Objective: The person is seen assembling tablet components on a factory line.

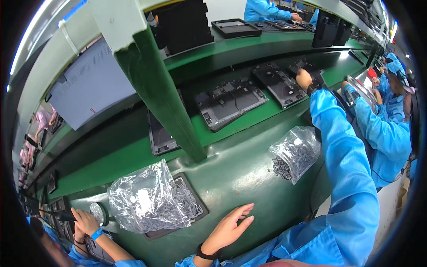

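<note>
My right arm reaches far out over the belt. At its end my right hand is closed, its fingers curled between an opened laptop base and another dark laptop base beyond. Whatever its fingertips hold is hidden. Low in the middle, my left hand is spread just over the green bench with nothing in it. Left of it a clear plastic bag of small dark strips lies on a black tray. A second clear bag spills small black parts near my right forearm.
Another opened laptop base sits on the green belt, and one more stands partly behind a green post. At lower left a co-worker's hand works beside a round tin. Co-workers in blue sleeves sit close on the right.
</note>
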Tool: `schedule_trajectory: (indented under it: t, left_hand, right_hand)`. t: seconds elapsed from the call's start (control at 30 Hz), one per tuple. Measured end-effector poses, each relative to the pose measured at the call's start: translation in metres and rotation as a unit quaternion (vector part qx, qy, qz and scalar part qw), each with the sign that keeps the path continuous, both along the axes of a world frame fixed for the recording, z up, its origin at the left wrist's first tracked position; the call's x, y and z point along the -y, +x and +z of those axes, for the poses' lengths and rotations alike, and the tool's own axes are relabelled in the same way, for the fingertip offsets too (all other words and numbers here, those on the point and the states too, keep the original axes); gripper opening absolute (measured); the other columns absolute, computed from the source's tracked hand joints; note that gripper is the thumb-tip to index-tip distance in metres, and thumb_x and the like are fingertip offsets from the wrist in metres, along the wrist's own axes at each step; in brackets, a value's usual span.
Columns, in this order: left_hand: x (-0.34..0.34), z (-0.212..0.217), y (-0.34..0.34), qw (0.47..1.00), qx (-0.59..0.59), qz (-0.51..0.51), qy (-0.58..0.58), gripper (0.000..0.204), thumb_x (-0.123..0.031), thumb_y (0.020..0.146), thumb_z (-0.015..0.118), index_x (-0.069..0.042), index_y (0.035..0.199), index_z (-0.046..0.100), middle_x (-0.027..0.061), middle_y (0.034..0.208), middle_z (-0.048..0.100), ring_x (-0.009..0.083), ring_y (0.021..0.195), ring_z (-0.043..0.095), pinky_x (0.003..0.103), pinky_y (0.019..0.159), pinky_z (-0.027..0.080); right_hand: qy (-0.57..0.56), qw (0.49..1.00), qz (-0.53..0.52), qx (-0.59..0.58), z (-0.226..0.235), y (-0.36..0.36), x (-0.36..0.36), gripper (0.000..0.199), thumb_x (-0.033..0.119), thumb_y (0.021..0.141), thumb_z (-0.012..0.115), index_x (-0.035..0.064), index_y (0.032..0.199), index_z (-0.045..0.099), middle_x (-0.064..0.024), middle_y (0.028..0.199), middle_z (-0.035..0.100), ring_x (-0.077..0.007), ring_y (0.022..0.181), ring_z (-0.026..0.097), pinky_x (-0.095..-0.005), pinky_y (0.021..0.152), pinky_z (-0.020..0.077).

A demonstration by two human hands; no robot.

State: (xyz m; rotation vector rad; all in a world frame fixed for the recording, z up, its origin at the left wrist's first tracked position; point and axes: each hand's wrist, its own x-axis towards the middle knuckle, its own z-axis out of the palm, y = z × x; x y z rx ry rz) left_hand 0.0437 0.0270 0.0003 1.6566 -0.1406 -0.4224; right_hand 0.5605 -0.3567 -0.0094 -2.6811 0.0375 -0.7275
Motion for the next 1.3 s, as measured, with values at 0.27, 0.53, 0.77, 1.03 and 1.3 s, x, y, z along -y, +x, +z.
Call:
schedule_trajectory:
  t: [0.27,0.53,0.77,1.03,1.3]
  left_hand:
    - [-0.003,-0.001,-0.008,0.995,0.074,0.019,0.058,0.044,-0.024,0.095,0.061,-0.004,0.133,0.051,0.0175,0.123,0.061,0.0307,0.112,0.06,0.036,0.093,0.048]
    - [0.001,0.005,-0.003,0.998,0.014,-0.012,-0.06,0.037,-0.012,0.098,0.056,-0.001,0.133,0.052,0.0107,0.13,0.06,0.0194,0.116,0.059,0.032,0.097,0.046]
    - [-0.007,-0.01,0.015,0.978,-0.037,0.062,-0.194,0.03,-0.014,0.101,0.051,0.001,0.126,0.056,0.0119,0.117,0.065,0.0175,0.103,0.062,0.031,0.09,0.05]
    - [0.013,0.015,0.075,0.892,-0.162,0.137,-0.4,0.031,-0.016,0.098,0.056,-0.001,0.126,0.052,0.0148,0.115,0.062,0.0236,0.105,0.062,0.038,0.092,0.053]
    - [0.061,-0.009,0.122,0.812,-0.115,0.271,-0.504,0.037,-0.022,0.094,0.064,-0.003,0.123,0.051,0.0117,0.121,0.059,0.0251,0.115,0.056,0.043,0.1,0.046]
  right_hand:
    - [-0.171,0.917,0.132,-0.336,0.043,-0.047,-0.212,0.041,0.039,0.082,0.058,-0.0009,0.08,0.07,-0.0183,0.076,0.07,-0.0303,0.07,0.069,-0.0423,0.069,0.0541]
    - [-0.051,0.921,0.131,-0.363,0.023,-0.04,-0.206,0.055,0.044,0.072,0.079,-0.0071,0.09,0.069,-0.0193,0.09,0.069,-0.0253,0.067,0.067,-0.0388,0.059,0.053]
    - [0.383,0.853,0.185,-0.303,0.017,-0.048,-0.196,0.031,0.025,0.075,0.078,-0.0026,0.086,0.068,-0.0137,0.083,0.065,-0.0213,0.063,0.057,-0.0368,0.061,0.0459]
    - [0.653,0.618,0.288,-0.33,0.025,-0.161,-0.141,0.016,0.009,0.093,0.058,-0.0007,0.103,0.065,-0.0081,0.094,0.069,-0.0177,0.085,0.065,-0.0346,0.08,0.0527]
    - [0.702,0.616,0.274,-0.229,0.057,-0.414,-0.142,0.039,0.011,0.097,0.054,0.0016,0.133,0.041,-0.0105,0.127,0.056,-0.0218,0.113,0.059,-0.0394,0.095,0.0505]
